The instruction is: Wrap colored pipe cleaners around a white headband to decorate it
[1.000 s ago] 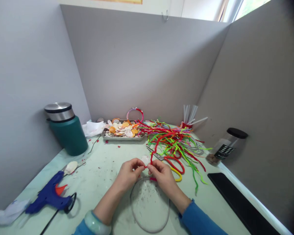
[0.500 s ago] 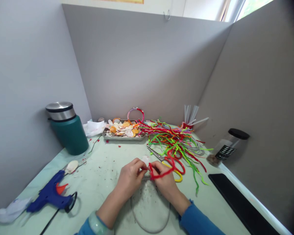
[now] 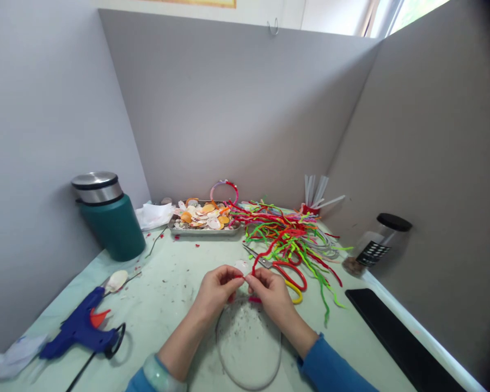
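Observation:
Between both hands is a fuzzy red pipe cleaner [image 3: 264,255], whose free end rises and curves off to the upper right. My left hand [image 3: 219,288] pinches a red part with thumb and fingertips. Close beside it, my right hand [image 3: 271,293] is closed on the same pipe cleaner. A thin grey hoop [image 3: 251,388] curves below the hands; its top passes behind the fingers, where the red wraps near it. Whether the fingers also grip the hoop is hidden. Just past the fingertips lies a pale round disc [image 3: 242,265]. Red-and-yellow scissors [image 3: 298,286] rest by my right hand.
A heap of coloured pipe cleaners [image 3: 310,245] lies behind the scissors. At the back stands a metal tray [image 3: 206,233] of shell-like pieces. Left are a teal bottle [image 3: 114,228] and blue glue gun [image 3: 81,326]; right, a jar [image 3: 373,247] and black strip [image 3: 400,337].
The red pipe cleaner's free part has swung from a loop over my right hand to a strand reaching up and right. The fingertips have come closer together.

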Demonstrator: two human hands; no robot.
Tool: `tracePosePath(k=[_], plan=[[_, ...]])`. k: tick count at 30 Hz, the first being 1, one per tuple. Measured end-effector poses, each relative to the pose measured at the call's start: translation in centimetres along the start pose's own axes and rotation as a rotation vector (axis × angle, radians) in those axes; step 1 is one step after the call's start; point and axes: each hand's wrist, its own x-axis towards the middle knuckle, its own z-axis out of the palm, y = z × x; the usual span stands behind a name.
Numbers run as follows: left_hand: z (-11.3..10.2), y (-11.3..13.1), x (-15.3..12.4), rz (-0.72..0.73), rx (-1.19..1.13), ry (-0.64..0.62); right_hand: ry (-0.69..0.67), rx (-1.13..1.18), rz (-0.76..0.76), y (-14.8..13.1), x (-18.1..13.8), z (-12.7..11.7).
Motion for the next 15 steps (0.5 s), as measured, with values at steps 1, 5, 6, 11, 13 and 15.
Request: tracePosePath(k=[1,5,6,11,13,15], plan=[[0.0,0.1,0.0,-0.015,-0.025,-0.002,-0.007,0.02,0.019,0.0,0.1,0.0],[-0.2,0.5,-0.2,-0.088,-0.131,-0.004,-0.032,-0.021,0.014,-0.2,0.3,-0.2],[-0.4,0.5,-0.2,-0.099,-0.166,0.018,-0.02,-0.087,-0.015,-0.3,0.3,-0.6],[-1.7,0.5,0.2,-0.165,-0.333,0.217,0.151,-0.811,-0.229,-0.6,0.6,-4.0],[-2.2,0.4,0.4,-0.175,-0.387,0.253,0.156,-1.078,-0.212,-0.5,0.8,-5.5],[-2.6,0.2,0.6,-0.175,-0.432,0.275,0.108,-1.232,-0.162,-0.1,0.9,-6.6]])
